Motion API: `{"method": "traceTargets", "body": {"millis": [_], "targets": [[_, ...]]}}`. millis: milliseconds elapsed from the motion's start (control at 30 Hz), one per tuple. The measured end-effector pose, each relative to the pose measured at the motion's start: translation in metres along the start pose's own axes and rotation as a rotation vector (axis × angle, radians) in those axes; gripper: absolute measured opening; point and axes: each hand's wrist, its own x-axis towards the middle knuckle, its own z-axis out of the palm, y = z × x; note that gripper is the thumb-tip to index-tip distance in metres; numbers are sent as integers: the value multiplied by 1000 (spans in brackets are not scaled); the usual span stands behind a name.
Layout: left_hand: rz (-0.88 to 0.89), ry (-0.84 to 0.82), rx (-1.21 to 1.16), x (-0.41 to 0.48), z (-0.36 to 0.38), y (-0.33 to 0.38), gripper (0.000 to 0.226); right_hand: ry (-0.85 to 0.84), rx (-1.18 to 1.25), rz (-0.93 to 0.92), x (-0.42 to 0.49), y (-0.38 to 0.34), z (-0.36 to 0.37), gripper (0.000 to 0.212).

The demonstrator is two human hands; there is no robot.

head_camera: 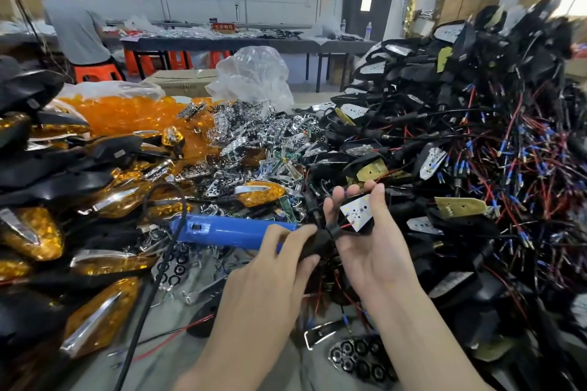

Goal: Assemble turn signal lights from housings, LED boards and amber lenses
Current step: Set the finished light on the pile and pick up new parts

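Though well under way across the bench (178, 343), nowhere near finished.

In work now: one black housing (367, 228), LED board (355, 211) seated in it face up, no lens on it yet. Left hand (273, 263) clamped round the housing's black stem. Right hand (371, 247) cupped under the shell, fingers curled up over its far edge. Thin red lead showing between the two hands.

Done, by the look of it: finished lights (31, 232), amber fronts fitted, stacked well to the left of the left hand.

Left to do, as a judgement: lens onto this unit, perhaps fastening with the blue tool (235, 230) lying just beyond the left hand. After that, the big heap of wired housings (476, 143) to the right of and beyond the right hand. Loose amber lenses (127, 114) far beyond the left hand; chrome reflectors (254, 143) beyond both hands, between lens pile and heap.

Hard to make out: board fixing, screwed or merely resting, not readable. Reflector inside this housing, cannot tell. Stem largely hidden under left hand fingers. Far right of heap blurred; finished stack cut off at the left edge. Bench mostly buried under parts.
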Motion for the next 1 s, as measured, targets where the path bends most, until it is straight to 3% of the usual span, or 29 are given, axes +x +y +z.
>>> {"method": "traceTargets", "body": {"millis": [200,467,867,1000], "targets": [[-32,16,14,1,1,-2,42,14,-10,-4,-1,3,1,24],[1,72,60,2,-6,-2,28,-3,-55,11,-6,5,0,18],[105,173,139,4,-6,-3,42,-3,-79,-34,-9,7,3,13],[104,181,122,4,-4,-2,33,0,-85,-34,-9,8,2,16]]}}
